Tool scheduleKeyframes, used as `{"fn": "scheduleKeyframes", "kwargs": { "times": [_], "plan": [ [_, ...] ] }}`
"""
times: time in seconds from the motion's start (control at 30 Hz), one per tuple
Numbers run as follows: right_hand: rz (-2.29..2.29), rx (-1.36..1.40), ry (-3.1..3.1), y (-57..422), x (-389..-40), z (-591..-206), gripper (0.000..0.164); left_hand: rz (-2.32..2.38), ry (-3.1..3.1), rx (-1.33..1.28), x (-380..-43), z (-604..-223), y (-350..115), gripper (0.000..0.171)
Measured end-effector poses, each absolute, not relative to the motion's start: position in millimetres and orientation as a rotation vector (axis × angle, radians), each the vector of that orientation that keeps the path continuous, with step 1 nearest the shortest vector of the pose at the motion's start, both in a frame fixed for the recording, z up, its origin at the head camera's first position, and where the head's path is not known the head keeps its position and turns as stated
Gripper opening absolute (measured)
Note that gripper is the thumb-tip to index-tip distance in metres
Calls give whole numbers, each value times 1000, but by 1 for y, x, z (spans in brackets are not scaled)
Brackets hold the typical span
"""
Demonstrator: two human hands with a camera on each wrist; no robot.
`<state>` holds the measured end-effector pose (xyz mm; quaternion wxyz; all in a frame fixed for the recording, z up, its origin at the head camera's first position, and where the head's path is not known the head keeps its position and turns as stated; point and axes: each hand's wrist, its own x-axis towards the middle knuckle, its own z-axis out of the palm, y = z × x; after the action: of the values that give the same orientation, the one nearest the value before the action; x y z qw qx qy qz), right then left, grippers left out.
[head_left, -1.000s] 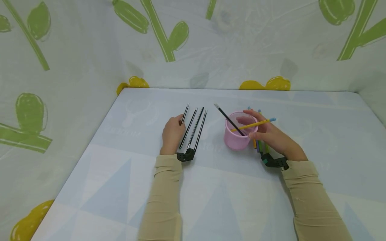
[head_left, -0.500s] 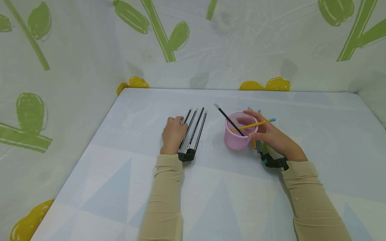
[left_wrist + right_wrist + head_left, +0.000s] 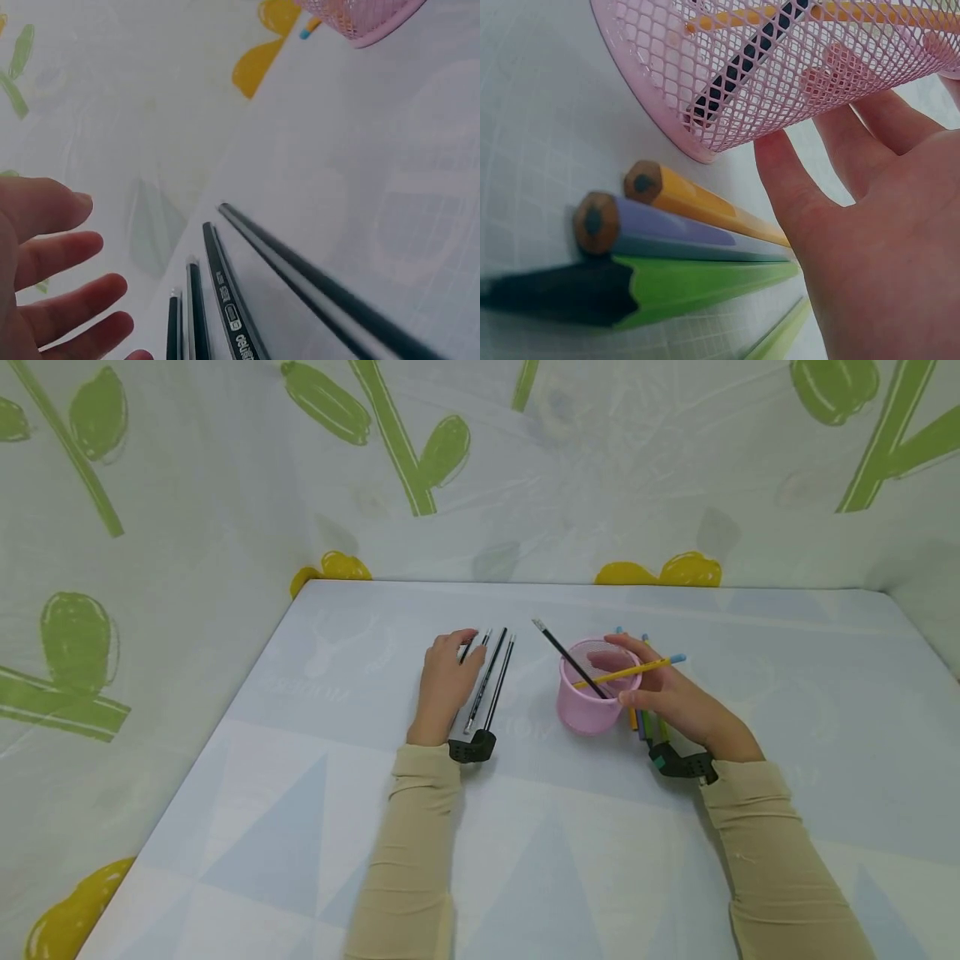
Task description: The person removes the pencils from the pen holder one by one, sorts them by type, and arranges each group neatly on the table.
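Note:
My left hand (image 3: 447,685) hovers over the left end of a row of black pencils (image 3: 487,681), fingers spread and nothing between them. In the left wrist view those fingers (image 3: 71,255) stand apart from the pencils, which lie side by side, one with white lettering (image 3: 229,292). My right hand (image 3: 686,706) grips the pink mesh pen holder (image 3: 585,714) by its right side, thumb near the front rim and fingers behind. Inside it lean a black pencil (image 3: 558,645) and a yellow pencil with a blue end (image 3: 637,670).
Under and beside my right hand lie several coloured pencils: an orange one (image 3: 712,206), a purple one (image 3: 675,229) and a green one (image 3: 705,289) among them. A black wrist camera (image 3: 472,747) sits on the left wrist, another black camera (image 3: 678,762) on the right. A patterned wall (image 3: 525,485) borders the table (image 3: 285,827).
My left hand has let go of the leftmost black pencil, which now lies alongside the others, and has shifted forward and right over the row. The right hand and pen holder stay put.

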<state>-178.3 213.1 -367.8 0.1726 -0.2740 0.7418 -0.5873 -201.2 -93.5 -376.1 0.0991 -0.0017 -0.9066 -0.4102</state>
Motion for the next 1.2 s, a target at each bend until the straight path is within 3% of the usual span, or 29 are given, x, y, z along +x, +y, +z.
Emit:
{"fn": "scheduleKeyframes", "kwargs": {
  "times": [0.3,0.6,0.93,1.2],
  "plan": [
    [-1678,-773,2100,212,-179,-370,66,-1423,-2715,-313,-198,-374,-80,59],
    [-1650,-750,2132,211,-178,-368,66,-1638,-2677,-671,-195,-372,-65,57],
    [-1619,-727,2162,205,-167,-352,65,-1813,-2651,-796,-192,-370,-51,62],
    [-1603,-704,2203,212,-176,-366,66,-1920,-2653,-842,-175,-345,-36,65]
  ]
}}
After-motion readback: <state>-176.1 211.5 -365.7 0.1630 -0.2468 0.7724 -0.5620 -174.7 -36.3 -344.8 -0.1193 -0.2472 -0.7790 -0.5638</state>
